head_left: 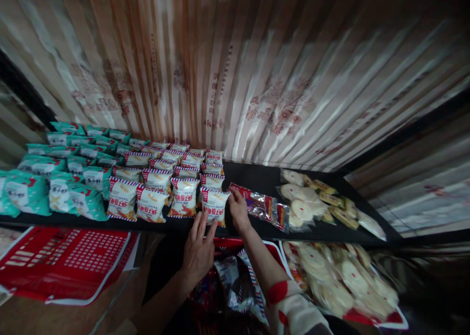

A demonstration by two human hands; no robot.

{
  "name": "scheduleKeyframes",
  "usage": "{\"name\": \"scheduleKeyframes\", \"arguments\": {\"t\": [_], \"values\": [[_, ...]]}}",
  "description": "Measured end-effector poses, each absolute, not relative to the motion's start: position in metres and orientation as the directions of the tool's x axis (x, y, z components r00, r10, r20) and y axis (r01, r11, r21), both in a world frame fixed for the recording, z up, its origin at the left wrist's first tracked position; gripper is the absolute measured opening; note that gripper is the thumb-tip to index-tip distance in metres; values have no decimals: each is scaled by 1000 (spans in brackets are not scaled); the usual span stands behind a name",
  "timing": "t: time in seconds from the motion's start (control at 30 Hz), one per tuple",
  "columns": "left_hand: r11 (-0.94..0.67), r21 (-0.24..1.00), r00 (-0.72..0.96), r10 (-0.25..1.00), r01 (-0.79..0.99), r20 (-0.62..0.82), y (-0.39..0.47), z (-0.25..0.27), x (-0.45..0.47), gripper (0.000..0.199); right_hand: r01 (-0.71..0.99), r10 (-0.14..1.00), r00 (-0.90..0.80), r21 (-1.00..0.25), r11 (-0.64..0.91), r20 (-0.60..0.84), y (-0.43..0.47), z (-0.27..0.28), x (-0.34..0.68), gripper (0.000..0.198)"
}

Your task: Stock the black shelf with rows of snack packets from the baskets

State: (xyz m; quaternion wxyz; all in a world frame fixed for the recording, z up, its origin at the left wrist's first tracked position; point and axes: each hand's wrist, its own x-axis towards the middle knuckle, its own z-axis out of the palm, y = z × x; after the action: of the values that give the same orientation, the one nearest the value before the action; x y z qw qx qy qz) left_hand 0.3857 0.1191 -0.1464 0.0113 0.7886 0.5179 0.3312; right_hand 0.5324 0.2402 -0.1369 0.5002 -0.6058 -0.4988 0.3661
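Note:
A small white-and-orange snack bag (pixel 214 203) with red lettering stands upright at the shelf's front edge, at the right end of a block of matching bags. Against its lower front rest the fingertips of my left hand (pixel 200 249), fingers stretched and apart. My right hand (pixel 239 210) is at the bag's right edge, its fingers closed on the upper corner; the exact grip is partly hidden. Just right of that hand lie flat red-and-purple packets (pixel 259 205). More orange snack bags (pixel 184 198) stand in rows to the left.
Teal snack bags (pixel 60 190) fill the left of the black shelf (pixel 242 173). Clear packs of pale round discs (pixel 303 203) lie at right. Below are a red basket (pixel 91 256), an open basket of packets (pixel 231 276) and another holding disc packs (pixel 341 276). A printed curtain (pixel 235 70) hangs behind.

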Motion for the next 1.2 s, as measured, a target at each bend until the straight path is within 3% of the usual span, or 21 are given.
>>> {"name": "scheduleKeyframes", "arguments": {"t": [0.13, 0.53, 1.07, 1.2], "values": [[-484, 319, 245, 786, 815, 567, 131, -157, 387, 56, 241, 979, 201, -967, -85, -35, 278, -128, 541, 39], [-455, 338, 179, 774, 824, 607, 138, -179, 394, 61, 335, 994, 66, -936, -109, -92, 310, -119, 542, 20], [-438, 356, 155, 782, 825, 604, 147, -175, 399, 68, 355, 984, 178, -933, -55, 10, 334, -136, 543, 23], [-427, 352, 148, 785, 833, 602, 146, -178, 399, 67, 372, 974, 223, -927, -51, 36, 320, -137, 541, 34]]}}
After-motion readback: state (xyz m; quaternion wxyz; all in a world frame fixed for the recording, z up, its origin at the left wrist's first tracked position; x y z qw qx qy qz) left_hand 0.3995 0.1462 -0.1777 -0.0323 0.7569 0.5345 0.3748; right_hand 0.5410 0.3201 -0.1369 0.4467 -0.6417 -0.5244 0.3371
